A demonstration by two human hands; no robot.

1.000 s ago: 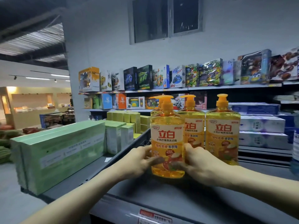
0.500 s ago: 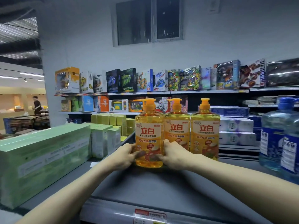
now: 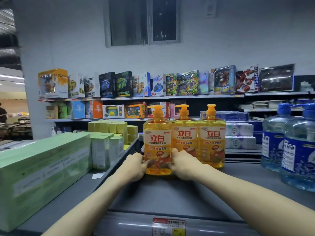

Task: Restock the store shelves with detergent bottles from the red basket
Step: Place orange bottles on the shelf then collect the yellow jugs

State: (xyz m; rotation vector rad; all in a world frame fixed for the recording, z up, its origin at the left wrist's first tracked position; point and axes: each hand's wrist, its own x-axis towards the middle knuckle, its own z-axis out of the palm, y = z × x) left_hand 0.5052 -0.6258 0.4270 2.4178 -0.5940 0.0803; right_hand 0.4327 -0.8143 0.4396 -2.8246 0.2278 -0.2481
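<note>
Three orange pump bottles of detergent stand upright in a row on the grey shelf top. My left hand and my right hand clasp the base of the leftmost bottle from either side. That bottle rests on the shelf, touching the middle bottle. The third bottle stands to the right of the middle one. The red basket is out of view.
Large blue-capped water jugs stand at the right of the shelf. Long green boxes and smaller green cartons fill the neighbouring shelf on the left. Toy boxes line the wall shelves behind. A price tag sits on the front edge.
The leftmost bottle has been set down in line with the other two, both hands still on its base. The view has shifted, bringing the blue jugs into sight on the right.
</note>
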